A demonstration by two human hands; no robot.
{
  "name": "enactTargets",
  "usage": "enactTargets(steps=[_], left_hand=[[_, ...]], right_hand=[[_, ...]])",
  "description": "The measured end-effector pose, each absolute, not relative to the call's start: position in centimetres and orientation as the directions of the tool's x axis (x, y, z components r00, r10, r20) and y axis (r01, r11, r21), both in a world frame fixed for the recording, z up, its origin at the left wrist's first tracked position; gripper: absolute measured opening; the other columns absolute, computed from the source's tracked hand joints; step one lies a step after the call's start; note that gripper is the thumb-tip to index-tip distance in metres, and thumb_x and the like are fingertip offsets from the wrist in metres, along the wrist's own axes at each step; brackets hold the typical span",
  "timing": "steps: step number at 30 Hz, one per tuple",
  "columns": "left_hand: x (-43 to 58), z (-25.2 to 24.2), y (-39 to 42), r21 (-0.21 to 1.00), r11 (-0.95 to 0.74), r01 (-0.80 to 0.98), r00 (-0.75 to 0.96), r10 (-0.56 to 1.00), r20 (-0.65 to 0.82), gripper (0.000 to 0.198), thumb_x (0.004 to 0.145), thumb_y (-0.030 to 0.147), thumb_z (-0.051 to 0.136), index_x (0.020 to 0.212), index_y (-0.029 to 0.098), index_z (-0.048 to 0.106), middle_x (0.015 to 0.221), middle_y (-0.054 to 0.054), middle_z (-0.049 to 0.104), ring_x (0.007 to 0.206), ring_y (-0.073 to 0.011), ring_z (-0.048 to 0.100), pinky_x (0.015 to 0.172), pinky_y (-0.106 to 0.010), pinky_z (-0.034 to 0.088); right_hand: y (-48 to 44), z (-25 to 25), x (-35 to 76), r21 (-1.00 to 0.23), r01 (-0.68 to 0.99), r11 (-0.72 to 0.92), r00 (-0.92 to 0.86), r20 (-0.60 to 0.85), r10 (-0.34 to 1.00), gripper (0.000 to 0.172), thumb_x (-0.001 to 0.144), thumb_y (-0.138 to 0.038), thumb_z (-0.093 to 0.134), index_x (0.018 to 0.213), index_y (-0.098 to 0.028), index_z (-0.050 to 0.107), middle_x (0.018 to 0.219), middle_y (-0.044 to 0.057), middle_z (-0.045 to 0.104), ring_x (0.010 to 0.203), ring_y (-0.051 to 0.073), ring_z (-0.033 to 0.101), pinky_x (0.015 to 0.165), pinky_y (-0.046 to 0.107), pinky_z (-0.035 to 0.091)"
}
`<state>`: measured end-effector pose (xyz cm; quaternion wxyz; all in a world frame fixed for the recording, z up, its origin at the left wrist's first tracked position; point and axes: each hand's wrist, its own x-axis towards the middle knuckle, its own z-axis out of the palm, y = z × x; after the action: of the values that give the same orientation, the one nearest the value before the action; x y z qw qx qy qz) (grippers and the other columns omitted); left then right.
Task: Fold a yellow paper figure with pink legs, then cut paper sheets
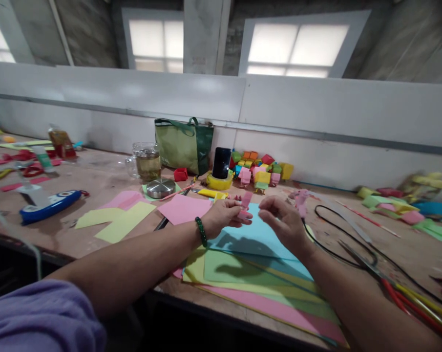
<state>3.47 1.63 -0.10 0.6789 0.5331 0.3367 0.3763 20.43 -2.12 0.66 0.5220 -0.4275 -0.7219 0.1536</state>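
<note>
My left hand [224, 215], with a green bead bracelet on the wrist, pinches a small pink paper strip [246, 200] above a stack of coloured paper. Just right of it, my right hand [283, 220] is raised with curved fingers and the thumb apart; I see nothing between them. Under both hands lies a light blue sheet [268, 239], topping green, yellow and pink sheets [250, 270]. Right behind my right hand stands a pink object [302, 199], partly hidden, near a looped black cord [323, 214].
Scissors [370, 269] with red handles lie at right. Small folded paper blocks [262, 180] cluster behind a phone [221, 162] on a yellow stand. A glass mug [148, 164], a round metal lid [160, 187], a green bag [180, 144] and a blue-and-white tool [52, 205] stand leftward.
</note>
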Motion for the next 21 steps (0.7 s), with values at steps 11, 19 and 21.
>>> enactTargets(steps=[11, 19, 21], left_hand=[[3.8, 0.5, 0.9, 0.983, 0.078, -0.165, 0.462, 0.887, 0.007, 0.012, 0.081, 0.019, 0.060, 0.071, 0.012, 0.060, 0.064, -0.001, 0.064, 0.062, -0.0109, 0.064, 0.056, -0.019, 0.045], [3.9, 0.3, 0.7, 0.992, -0.014, -0.127, 0.456, 0.887, 0.070, 0.013, 0.084, 0.015, 0.052, 0.074, 0.013, 0.059, 0.067, -0.002, 0.064, 0.068, -0.0129, 0.067, 0.059, -0.020, 0.047], [4.0, 0.3, 0.6, 0.993, -0.038, -0.111, 0.450, 0.889, 0.085, 0.015, 0.085, 0.013, 0.049, 0.072, 0.013, 0.058, 0.067, -0.002, 0.063, 0.069, -0.0130, 0.067, 0.059, -0.020, 0.047]], right_hand=[[-1.3, 0.1, 19.5, -0.780, 0.485, 0.395, -0.045, 0.429, 0.902, 0.033, 0.071, -0.048, 0.066, 0.065, -0.016, 0.070, 0.054, 0.001, 0.059, 0.049, 0.011, 0.047, 0.047, 0.024, 0.040], [-1.8, 0.6, 18.8, -0.860, 0.436, 0.265, 0.059, 0.321, 0.945, 0.037, 0.064, -0.051, 0.069, 0.062, -0.014, 0.070, 0.052, 0.000, 0.059, 0.045, 0.009, 0.048, 0.040, 0.020, 0.043], [-2.0, 0.8, 18.7, -0.871, 0.422, 0.252, 0.080, 0.312, 0.947, 0.037, 0.063, -0.051, 0.070, 0.060, -0.014, 0.069, 0.050, 0.000, 0.058, 0.044, 0.008, 0.047, 0.039, 0.020, 0.044]])
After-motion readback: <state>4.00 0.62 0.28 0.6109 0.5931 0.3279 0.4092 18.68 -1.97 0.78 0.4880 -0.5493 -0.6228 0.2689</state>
